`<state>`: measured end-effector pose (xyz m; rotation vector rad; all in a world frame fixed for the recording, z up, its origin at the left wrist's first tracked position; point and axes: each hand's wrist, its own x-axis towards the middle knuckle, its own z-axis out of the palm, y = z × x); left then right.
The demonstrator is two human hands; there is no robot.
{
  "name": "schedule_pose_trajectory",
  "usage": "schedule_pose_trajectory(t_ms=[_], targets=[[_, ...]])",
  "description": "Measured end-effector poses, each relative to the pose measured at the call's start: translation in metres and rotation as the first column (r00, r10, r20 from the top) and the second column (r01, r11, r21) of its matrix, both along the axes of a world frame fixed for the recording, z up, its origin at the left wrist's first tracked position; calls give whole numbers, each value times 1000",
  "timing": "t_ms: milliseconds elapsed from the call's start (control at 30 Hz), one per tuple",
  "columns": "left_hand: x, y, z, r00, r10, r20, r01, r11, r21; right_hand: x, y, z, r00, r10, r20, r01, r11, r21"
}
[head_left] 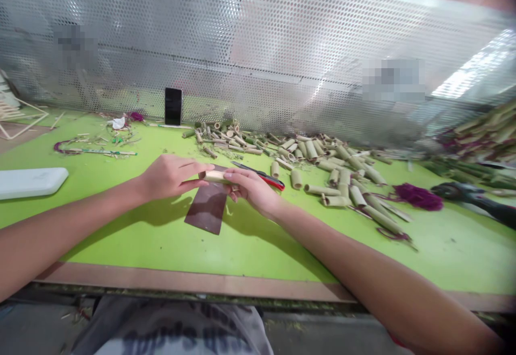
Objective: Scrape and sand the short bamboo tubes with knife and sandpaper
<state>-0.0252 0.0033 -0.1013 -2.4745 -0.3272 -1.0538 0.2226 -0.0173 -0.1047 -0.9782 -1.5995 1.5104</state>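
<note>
Between my two hands is a short bamboo tube (215, 176), lying sideways with its hollow end towards the left. My left hand (171, 176) pinches that left end between thumb and fingers. The right end sits in the fingers of my right hand (252, 187), thumb on top. Beneath the tube a brown sheet like sandpaper (206, 209) lies on the green tabletop (141, 237), partly covered by my hands. Just behind my right hand rests a red and black cutter (268, 179) with its blade pointing left.
Many cut bamboo pieces (310, 151) are heaped at the back and right. A phone (173, 107) leans on the perforated metal screen (262, 38). Purple twine (419, 196) and a dark-handled tool (475, 196) lie right. A white box-like object (30, 182) is at left.
</note>
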Motion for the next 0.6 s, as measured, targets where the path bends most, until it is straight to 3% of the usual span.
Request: schedule_pose_trajectory(t_ms=[300, 600], targets=[[1, -2, 0, 999, -29, 26, 30, 999, -30, 4, 2, -5, 997, 21, 78, -27, 997, 74], [2, -1, -2, 990, 20, 141, 25, 950, -311, 4, 0, 2, 995, 12, 99, -23, 993, 117]])
